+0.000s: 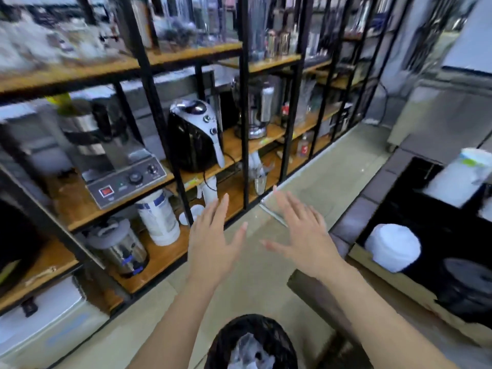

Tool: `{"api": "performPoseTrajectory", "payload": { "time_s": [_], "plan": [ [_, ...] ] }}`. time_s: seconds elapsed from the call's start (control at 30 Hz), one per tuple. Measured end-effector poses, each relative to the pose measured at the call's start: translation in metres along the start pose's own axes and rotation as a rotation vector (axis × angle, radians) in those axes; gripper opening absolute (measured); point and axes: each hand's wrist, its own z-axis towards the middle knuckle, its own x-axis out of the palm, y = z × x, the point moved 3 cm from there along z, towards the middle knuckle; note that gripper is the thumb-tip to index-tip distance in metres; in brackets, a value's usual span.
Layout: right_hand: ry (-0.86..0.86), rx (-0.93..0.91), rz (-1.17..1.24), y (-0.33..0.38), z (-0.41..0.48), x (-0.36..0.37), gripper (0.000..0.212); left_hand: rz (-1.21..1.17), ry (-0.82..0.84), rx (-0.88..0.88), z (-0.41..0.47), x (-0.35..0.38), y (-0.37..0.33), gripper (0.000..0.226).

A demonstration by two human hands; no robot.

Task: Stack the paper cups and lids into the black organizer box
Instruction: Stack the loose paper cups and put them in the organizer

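My left hand (213, 241) and my right hand (300, 235) are held out side by side over the floor, fingers spread, holding nothing. At the far right stands the black organizer box (410, 206) on a counter. A stack of white lids (394, 247) lies in its lower front compartment. A stack of white paper cups (463, 179) lies higher up at the right edge. A stack of black lids (468, 283) sits below the white ones. Both hands are well left of the box. The picture is blurred.
A black metal rack with wooden shelves (159, 62) fills the left and centre, holding an air fryer (194, 134), a steel machine (119, 171), a steel urn (119, 246) and a white canister (159, 217). A black waste bin (253, 342) stands below my arms. Tiled floor (332, 177) runs between rack and counter.
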Motion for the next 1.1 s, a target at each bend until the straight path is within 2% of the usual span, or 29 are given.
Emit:
{"api": "performPoseTrajectory", "payload": {
  "time_s": [0.2, 0.47, 0.57, 0.87, 0.93, 1.1],
  "plan": [
    [-0.286, 0.079, -0.102, -0.033, -0.038, -0.105, 0.094, -0.076, -0.007, 0.232, 0.02, -0.005, -0.109, 0.078],
    [-0.498, 0.355, -0.211, -0.128, -0.146, -0.212, 0.092, -0.204, 0.151, 0.483, -0.004, 0.061, -0.264, 0.079],
    [-0.526, 0.437, -0.215, -0.17, -0.189, -0.244, 0.089, -0.253, 0.219, 0.53, -0.018, 0.096, -0.321, 0.071],
    [-0.573, 0.687, -0.224, -0.312, -0.304, -0.307, 0.09, -0.323, 0.362, 0.649, -0.075, 0.22, -0.463, 0.078],
    [-0.579, 0.743, -0.231, -0.339, -0.328, -0.314, 0.093, -0.296, 0.429, 0.693, -0.093, 0.248, -0.487, 0.074],
    [-0.527, 0.87, -0.208, -0.394, -0.372, -0.311, 0.093, -0.21, 0.499, 0.736, -0.128, 0.31, -0.519, 0.084]
  ]
}}
